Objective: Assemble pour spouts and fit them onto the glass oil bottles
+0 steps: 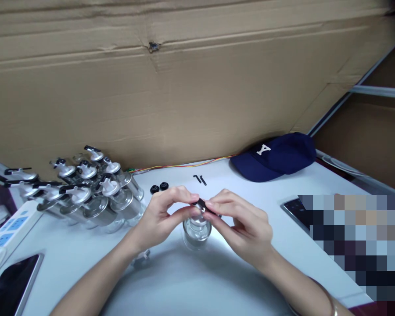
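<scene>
Desk (171,289): supports all items. Cap (276,157): far right. Bottle cluster (95,193): left. Left hand (166,215) and right hand (243,224): fingertips closed on small black part (201,205), directly above glass bottle (197,235), partly obscuring it.

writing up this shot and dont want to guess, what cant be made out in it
All in the head view:
- small black part: mostly covered by fingertips of the left hand and right hand
- clustered bottles: rear ones hidden by front ones, count uncertain
- small silvery piece: partly behind the left forearm, blurred
- dark-screened device: cut off by the picture's edge
- far right: masked by pixel blocks
</scene>
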{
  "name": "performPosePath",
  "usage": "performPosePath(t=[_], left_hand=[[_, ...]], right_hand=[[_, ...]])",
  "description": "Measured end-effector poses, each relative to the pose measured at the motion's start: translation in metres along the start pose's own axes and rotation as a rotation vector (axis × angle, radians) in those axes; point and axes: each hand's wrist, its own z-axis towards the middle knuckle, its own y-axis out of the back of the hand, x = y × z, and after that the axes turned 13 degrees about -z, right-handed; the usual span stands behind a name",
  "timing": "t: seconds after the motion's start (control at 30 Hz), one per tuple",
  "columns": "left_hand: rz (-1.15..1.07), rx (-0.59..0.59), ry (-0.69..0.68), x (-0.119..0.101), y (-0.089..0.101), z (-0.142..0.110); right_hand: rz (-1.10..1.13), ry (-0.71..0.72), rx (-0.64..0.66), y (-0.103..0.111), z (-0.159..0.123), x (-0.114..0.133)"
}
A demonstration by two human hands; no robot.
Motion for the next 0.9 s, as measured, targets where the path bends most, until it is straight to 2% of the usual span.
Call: performPosePath(t=[0.1,0.3,0.67,0.9], left_hand=[[0.000,0.014,0.017,-0.0004,0.0007,0.0000],[-0.070,0.015,0.092,-0.0015,0.0001,0.0012],[-0.125,0.004,0.175,-0.0003,-0.0006,-0.0007],[-0.130,0.005,0.174,-0.0036,-0.0017,0.0011]], right_hand=[[-0.090,0.085,0.000,0.0004,0.0016,0.0003],[-0.135,0.136,-0.024,-0.0001,-0.0004,0.0026],[-0.176,0.189,0.009,0.0013,0.0017,0.0055],[-0.182,0.166,0.016,0.0024,-0.0034,0.0015]])
